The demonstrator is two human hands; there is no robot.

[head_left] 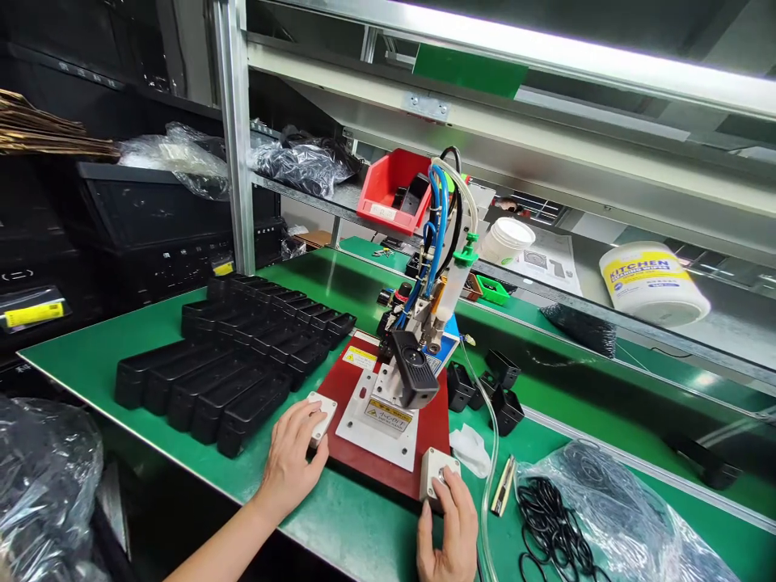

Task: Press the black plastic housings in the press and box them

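Observation:
My left hand (295, 453) rests its outstretched fingers on a small grey-white button box (322, 419) at the left edge of a red machine base (376, 470). At the right edge, the fingertips of my right hand (449, 521) press onto a matching button box (437, 466), with the thumb apart at its near side. Between them stands a bench-top press with hoses (440, 234) and a syringe-like barrel (449, 295). A black plastic housing with a round speaker-like grille (415, 368) sits tilted in its fixture (388, 416). Both hands hold nothing.
Rows of black housings (206, 388) lie on the green bench (78, 356) at left. Several black parts (506, 408), a cutter knife (503, 485), black rubber rings (551, 517) and a plastic bag (630, 501) lie at right. A shelf above holds a red bin (388, 212) and tubs.

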